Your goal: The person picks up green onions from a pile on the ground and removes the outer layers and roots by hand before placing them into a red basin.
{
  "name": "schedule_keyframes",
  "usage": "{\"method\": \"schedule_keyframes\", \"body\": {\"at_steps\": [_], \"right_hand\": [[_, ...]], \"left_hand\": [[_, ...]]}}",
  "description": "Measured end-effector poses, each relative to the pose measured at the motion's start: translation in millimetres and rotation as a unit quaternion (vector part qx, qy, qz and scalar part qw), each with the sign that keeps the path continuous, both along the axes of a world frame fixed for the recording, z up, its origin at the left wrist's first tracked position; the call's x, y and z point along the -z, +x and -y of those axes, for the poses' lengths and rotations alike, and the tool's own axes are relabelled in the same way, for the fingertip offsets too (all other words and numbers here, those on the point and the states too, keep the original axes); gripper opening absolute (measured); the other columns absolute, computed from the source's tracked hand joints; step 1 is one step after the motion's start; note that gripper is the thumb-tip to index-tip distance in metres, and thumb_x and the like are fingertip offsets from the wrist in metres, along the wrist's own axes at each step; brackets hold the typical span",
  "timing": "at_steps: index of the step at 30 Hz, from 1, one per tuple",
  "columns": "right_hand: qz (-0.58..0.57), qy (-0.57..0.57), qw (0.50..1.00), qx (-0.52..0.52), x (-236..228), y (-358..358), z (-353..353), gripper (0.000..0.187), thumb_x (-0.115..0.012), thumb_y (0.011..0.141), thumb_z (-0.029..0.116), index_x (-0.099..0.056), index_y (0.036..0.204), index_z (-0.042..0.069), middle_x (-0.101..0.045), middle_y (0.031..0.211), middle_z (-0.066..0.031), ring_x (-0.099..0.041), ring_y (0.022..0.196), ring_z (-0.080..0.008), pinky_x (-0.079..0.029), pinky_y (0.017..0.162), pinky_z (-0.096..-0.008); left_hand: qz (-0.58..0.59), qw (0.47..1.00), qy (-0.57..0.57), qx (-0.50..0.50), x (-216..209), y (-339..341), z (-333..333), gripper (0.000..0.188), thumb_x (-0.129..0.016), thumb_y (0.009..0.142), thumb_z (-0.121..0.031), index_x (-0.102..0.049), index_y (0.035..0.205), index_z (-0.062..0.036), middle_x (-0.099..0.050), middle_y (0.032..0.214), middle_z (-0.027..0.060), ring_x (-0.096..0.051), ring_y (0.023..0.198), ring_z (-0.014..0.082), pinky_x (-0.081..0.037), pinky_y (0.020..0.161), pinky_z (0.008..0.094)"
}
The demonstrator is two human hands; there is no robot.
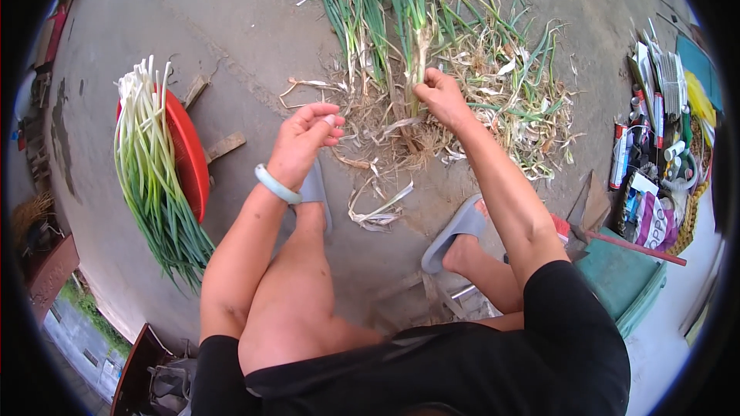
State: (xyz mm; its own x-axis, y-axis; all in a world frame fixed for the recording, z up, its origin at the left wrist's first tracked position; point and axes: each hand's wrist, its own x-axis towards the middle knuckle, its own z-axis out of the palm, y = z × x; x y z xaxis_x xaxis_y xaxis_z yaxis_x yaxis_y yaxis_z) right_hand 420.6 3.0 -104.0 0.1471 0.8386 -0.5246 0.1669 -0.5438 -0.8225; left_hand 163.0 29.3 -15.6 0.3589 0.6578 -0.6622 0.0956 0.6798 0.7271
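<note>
My right hand is closed round the lower stem of a green onion, whose green leaves reach away toward the top of the view. Beside it lies a pile of untrimmed green onions with dry, dirty skins and roots. My left hand, below a pale bangle, hovers to the left of the pile. Its fingers are loosely bent and apart, with nothing visible in them. Peeled skins and torn leaves are strewn to the right. On the left, a bundle of clean green onions rests across a red basin.
Wood scraps stick out by the basin. My slippered feet stand on the concrete floor near the peelings. At right are a green bin, a red-handled tool and a heap of bags, tubes and tools.
</note>
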Motion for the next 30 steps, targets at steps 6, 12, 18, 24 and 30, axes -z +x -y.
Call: {"method": "schedule_keyframes", "body": {"at_steps": [6,12,18,24,30], "right_hand": [[0.156,0.037,0.983,-0.092,-33.0,-43.8,-2.8,0.022,-0.054,0.075,0.019,-0.054,0.086,0.0,-0.061,0.076,-0.0184,-0.06,0.071,-0.0313,-0.047,0.066,-0.0394],[0.197,0.161,0.96,-0.121,-44.1,-92.9,14.7,0.016,-0.053,0.076,0.014,-0.052,0.085,0.002,-0.059,0.083,-0.0194,-0.058,0.076,-0.0369,-0.046,0.068,-0.0449],[0.142,0.138,0.978,-0.062,-31.7,-50.2,39.2,0.026,-0.054,0.079,0.021,-0.056,0.098,0.003,-0.058,0.09,-0.0174,-0.058,0.084,-0.0321,-0.046,0.075,-0.0381],[-0.005,-0.078,0.997,-0.024,-3.0,-35.1,58.1,0.048,-0.054,0.081,0.039,-0.053,0.108,-0.001,-0.055,0.108,-0.0189,-0.056,0.095,-0.0258,-0.043,0.082,-0.0328],[-0.165,-0.175,0.97,-0.016,13.1,-58.2,54.1,0.087,-0.056,0.074,0.056,-0.03,0.129,-0.005,-0.049,0.116,-0.0232,-0.05,0.106,-0.028,-0.04,0.087,-0.035]], "left_hand": [[-0.057,0.996,0.035,0.053,21.5,34.8,-5.9,0.029,-0.056,0.084,-0.019,-0.054,0.108,-0.0014,-0.059,0.097,0.0047,-0.055,0.083,0.01,-0.044,0.071,0.0227],[-0.064,0.996,0.045,0.036,42.2,45.8,-12.7,0.022,-0.063,0.081,-0.027,-0.059,0.082,-0.0051,-0.053,0.07,-0.0026,-0.044,0.061,0.0042,-0.035,0.052,0.0187],[-0.117,0.989,0.063,0.065,43.8,39.8,-14.5,0.023,-0.059,0.082,-0.023,-0.059,0.078,-0.0011,-0.054,0.065,0.0,-0.049,0.059,0.0062,-0.042,0.057,0.0203],[-0.061,0.989,0.117,0.068,32.0,30.5,-22.3,0.019,-0.05,0.088,-0.02,-0.054,0.095,-0.0031,-0.06,0.082,0.0031,-0.055,0.07,0.009,-0.045,0.064,0.0232],[0.059,0.994,0.073,0.058,22.7,26.7,-24.2,0.016,-0.049,0.09,-0.021,-0.052,0.093,-0.0053,-0.059,0.089,0.0049,-0.056,0.081,0.0129,-0.046,0.073,0.0285]]}}
